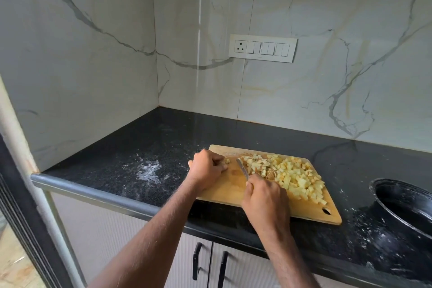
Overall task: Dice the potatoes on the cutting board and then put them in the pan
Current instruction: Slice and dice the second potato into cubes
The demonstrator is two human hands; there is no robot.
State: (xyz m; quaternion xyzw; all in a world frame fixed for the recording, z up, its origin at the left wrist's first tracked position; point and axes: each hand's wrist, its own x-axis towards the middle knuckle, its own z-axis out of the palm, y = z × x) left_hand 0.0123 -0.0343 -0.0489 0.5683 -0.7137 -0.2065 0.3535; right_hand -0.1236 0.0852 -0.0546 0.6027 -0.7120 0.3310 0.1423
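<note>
Right hand [265, 201] grips the knife [243, 169] beside the diced potatoes [289, 175] on the cutting board [224, 190]; left hand [207, 167] apparently pinches the last piece, so fingers should stay tucked.

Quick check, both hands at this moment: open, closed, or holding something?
Left hand: fingers curled over a small potato piece on the cutting board.
Right hand: gripping the knife, blade beside the diced potatoes.
</note>
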